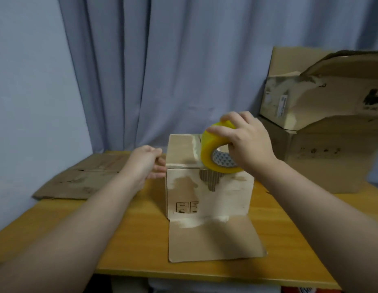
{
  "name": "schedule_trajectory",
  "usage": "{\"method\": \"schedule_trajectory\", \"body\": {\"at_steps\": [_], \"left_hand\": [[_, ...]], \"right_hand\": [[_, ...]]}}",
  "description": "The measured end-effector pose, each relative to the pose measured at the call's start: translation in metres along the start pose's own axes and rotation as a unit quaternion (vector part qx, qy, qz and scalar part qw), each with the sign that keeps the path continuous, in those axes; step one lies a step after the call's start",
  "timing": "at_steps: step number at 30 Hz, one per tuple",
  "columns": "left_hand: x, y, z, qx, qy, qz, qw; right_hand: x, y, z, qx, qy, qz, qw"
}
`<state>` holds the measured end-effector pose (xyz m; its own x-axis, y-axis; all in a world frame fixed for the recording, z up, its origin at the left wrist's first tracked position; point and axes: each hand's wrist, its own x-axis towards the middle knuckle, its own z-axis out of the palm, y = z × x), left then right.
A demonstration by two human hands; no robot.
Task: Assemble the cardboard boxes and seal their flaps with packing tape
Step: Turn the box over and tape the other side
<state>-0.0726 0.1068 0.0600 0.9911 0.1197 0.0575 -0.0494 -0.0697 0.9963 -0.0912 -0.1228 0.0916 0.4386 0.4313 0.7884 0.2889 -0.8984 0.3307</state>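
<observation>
Gripping yellow packing-tape roll [213, 157] in right hand [245, 142] atop small brown cardboard box [207, 193]; touching its edge with left hand [145, 163], grip unclear. Could tip box or skew tape on hard pull.

The tape roll [217, 154] is yellow, the box [209, 193] brown with pale torn patches, the worktop [129, 240] orange-brown wood, the curtain [162, 70] grey-blue.

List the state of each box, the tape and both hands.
small box: upright, top folded shut, base flap lying flat on the table.
tape roll: held on edge over the box top.
right hand: grips the tape roll.
left hand: against the box's left side; grip unclear.
flattened cardboard: lying flat, unassembled.
upper large box: torn, flap raised, stacked on lower large box.
</observation>
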Motion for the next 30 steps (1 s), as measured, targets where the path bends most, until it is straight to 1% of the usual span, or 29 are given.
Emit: {"method": "schedule_trajectory", "body": {"at_steps": [3, 6, 8, 12, 14, 17, 21, 25, 30], "left_hand": [[0.006, -0.014, 0.003, -0.024, 0.030, -0.016, 0.999], [0.012, -0.025, -0.003, 0.003, 0.044, -0.025, 0.999], [0.014, -0.032, -0.008, 0.010, 0.045, -0.029, 0.999], [0.017, -0.041, -0.011, -0.016, 0.046, -0.033, 0.998], [0.020, -0.045, -0.013, -0.041, 0.056, -0.033, 0.997], [0.024, -0.049, -0.018, -0.045, 0.077, -0.025, 0.996], [0.028, -0.055, -0.019, -0.038, 0.083, -0.016, 0.996], [0.030, -0.064, -0.017, -0.039, 0.088, -0.002, 0.995], [0.026, -0.074, -0.015, -0.066, 0.096, 0.009, 0.993]], "right_hand": [[0.021, -0.018, -0.003, -0.045, -0.066, -0.031, 0.996], [0.030, -0.031, 0.002, -0.081, -0.106, -0.051, 0.990], [0.029, -0.037, 0.008, -0.111, -0.103, -0.057, 0.987], [0.031, -0.052, 0.014, -0.146, -0.053, -0.056, 0.986], [0.034, -0.059, 0.016, -0.169, -0.046, -0.056, 0.983], [0.038, -0.067, 0.021, -0.209, -0.047, -0.068, 0.974], [0.044, -0.073, 0.024, -0.221, -0.019, -0.082, 0.972], [0.047, -0.079, 0.026, -0.223, -0.029, -0.104, 0.969], [0.046, -0.082, 0.028, -0.210, -0.018, -0.130, 0.969]]}}
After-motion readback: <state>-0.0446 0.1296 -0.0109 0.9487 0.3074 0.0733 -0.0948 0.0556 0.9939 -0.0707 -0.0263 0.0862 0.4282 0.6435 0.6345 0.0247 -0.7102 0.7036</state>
